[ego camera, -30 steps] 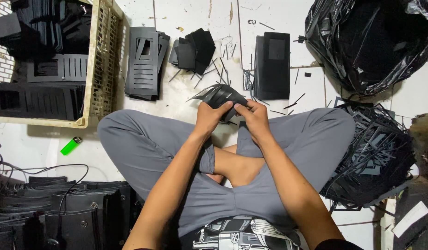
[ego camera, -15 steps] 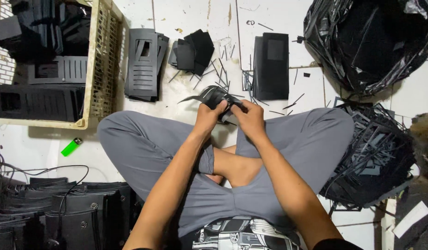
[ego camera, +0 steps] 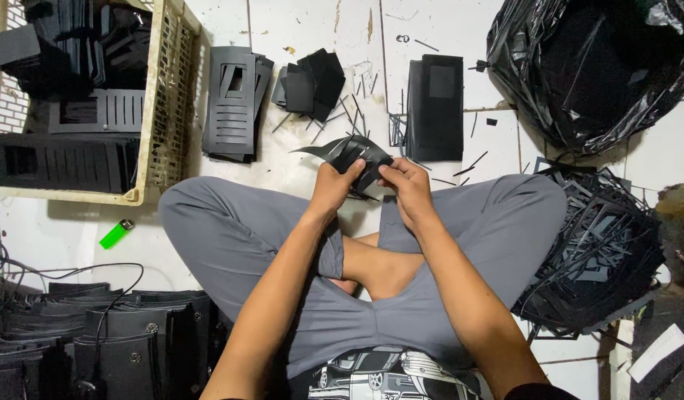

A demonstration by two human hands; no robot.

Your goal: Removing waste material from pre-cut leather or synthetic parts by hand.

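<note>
While both hands, left hand (ego camera: 333,185) and right hand (ego camera: 406,185), pinch the thin black die-cut sheet piece (ego camera: 348,154) above the crossed legs, it looks light, floppy, easily torn; edges offer the safest hold.

This is looking like a small home workshop, with someone sitting cross-legged on a white tiled floor (ego camera: 320,30). Stacks of cut black sheets (ego camera: 232,104) are lying about it, a yellow crate (ego camera: 168,111) is holding more, and offcuts (ego camera: 594,259) are piling beside a black bag (ego camera: 601,67).
</note>
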